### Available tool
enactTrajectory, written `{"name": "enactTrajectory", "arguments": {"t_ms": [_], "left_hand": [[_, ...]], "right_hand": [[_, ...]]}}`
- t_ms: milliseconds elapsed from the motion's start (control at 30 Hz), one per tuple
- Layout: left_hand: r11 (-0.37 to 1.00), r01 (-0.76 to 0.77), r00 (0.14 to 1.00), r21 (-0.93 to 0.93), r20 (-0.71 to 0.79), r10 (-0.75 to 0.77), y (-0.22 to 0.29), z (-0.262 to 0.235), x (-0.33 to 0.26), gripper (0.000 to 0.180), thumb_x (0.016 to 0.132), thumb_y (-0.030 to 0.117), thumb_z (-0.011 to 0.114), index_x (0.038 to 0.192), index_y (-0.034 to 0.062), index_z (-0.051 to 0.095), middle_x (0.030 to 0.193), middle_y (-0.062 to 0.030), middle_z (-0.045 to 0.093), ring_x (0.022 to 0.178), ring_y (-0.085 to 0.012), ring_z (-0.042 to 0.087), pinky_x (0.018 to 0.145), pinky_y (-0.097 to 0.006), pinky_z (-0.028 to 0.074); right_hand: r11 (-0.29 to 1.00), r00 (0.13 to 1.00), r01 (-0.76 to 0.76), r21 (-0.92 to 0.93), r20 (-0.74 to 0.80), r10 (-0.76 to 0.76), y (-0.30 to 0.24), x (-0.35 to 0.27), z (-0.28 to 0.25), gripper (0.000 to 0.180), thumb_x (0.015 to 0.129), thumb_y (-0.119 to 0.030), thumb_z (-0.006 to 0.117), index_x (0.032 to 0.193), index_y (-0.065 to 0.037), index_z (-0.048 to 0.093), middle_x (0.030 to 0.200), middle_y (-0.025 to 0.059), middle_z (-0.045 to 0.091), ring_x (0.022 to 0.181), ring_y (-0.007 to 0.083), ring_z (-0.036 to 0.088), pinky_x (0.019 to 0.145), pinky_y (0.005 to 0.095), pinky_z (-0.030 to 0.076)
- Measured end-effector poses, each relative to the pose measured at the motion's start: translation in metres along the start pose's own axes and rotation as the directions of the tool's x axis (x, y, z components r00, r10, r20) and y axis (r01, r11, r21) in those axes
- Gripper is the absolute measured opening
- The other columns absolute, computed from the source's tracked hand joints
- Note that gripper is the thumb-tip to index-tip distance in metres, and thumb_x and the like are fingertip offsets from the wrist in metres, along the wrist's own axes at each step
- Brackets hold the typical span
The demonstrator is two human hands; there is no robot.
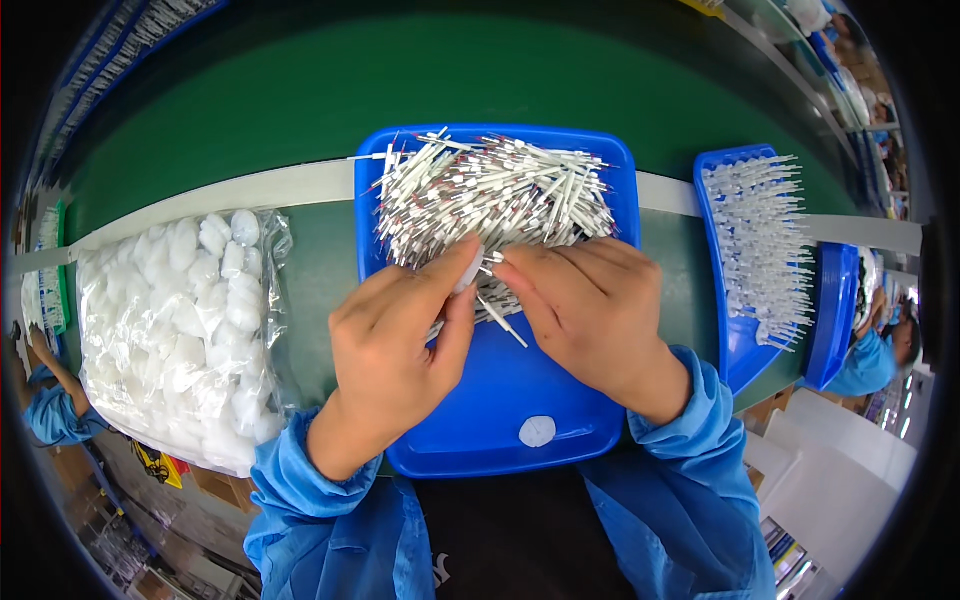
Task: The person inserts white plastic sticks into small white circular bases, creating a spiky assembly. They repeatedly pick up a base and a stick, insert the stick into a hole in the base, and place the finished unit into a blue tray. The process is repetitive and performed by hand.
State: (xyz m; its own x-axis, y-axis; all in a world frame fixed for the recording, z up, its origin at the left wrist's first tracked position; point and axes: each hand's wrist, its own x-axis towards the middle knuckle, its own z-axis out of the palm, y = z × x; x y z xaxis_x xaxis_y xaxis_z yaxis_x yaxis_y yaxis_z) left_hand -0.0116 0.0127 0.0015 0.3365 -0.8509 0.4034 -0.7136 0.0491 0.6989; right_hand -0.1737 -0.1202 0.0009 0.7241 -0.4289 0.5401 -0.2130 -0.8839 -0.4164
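A blue tray (508, 452) stands in front of me, its far half heaped with thin white sticks (500, 185), some with reddish or dark tips. Over the near side of the heap, my left hand (405, 340) pinches a small, rounded, translucent white piece (468, 274) between thumb and fingers. Close against it, my right hand (590, 310) is closed on a thin white stick (491, 261), mostly hidden by the fingers. Another white stick (503, 320) points out below the hands. One round white piece (537, 431) lies in the near part of the tray.
To the left lies a clear plastic bag (180, 335) full of rounded white pieces. A blue tray (740, 350) with rows of white sticks stands at right, beside another blue bin (833, 315). Beyond runs a green surface (450, 75). Blue-sleeved co-workers (60, 412) appear at both edges.
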Motion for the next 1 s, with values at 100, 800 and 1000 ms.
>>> {"name": "enactTrajectory", "arguments": {"t_ms": [100,800,1000], "left_hand": [[0.999,0.046,0.999,-0.011,0.011,-0.046,0.003,-0.001,-0.004,0.045,0.084,-0.003,0.085,0.128,0.0022,0.081,0.089,-0.0105,0.080,0.065,-0.0224,0.067,0.061,-0.034,0.055],[0.969,-0.106,0.993,-0.224,0.033,0.116,-0.004,-0.009,0.008,0.056,0.075,0.005,0.094,0.129,0.0042,0.079,0.128,-0.0135,0.074,0.107,-0.0268,0.068,0.080,-0.033,0.058],[0.975,-0.174,0.984,-0.137,-0.001,0.176,-0.002,-0.008,0.008,0.054,0.075,0.007,0.094,0.127,0.0038,0.079,0.124,-0.0133,0.075,0.106,-0.0292,0.069,0.086,-0.038,0.056]], "right_hand": [[0.998,0.999,0.049,0.026,-0.021,-0.049,0.001,0.002,0.003,0.018,0.085,-0.013,0.087,0.098,-0.008,0.076,0.073,0.0030,0.071,0.059,0.0239,0.069,0.053,0.0368,0.053],[0.453,0.896,-0.444,0.773,0.370,0.247,0.012,0.005,-0.022,0.033,0.093,0.005,0.082,0.124,0.002,0.073,0.104,0.0077,0.079,0.097,0.0116,0.076,0.088,0.0277,0.059],[0.483,0.904,-0.427,0.765,0.351,0.243,0.010,0.000,-0.015,0.035,0.092,0.004,0.083,0.125,0.001,0.072,0.111,0.0073,0.077,0.100,0.0120,0.076,0.090,0.0288,0.060]]}}
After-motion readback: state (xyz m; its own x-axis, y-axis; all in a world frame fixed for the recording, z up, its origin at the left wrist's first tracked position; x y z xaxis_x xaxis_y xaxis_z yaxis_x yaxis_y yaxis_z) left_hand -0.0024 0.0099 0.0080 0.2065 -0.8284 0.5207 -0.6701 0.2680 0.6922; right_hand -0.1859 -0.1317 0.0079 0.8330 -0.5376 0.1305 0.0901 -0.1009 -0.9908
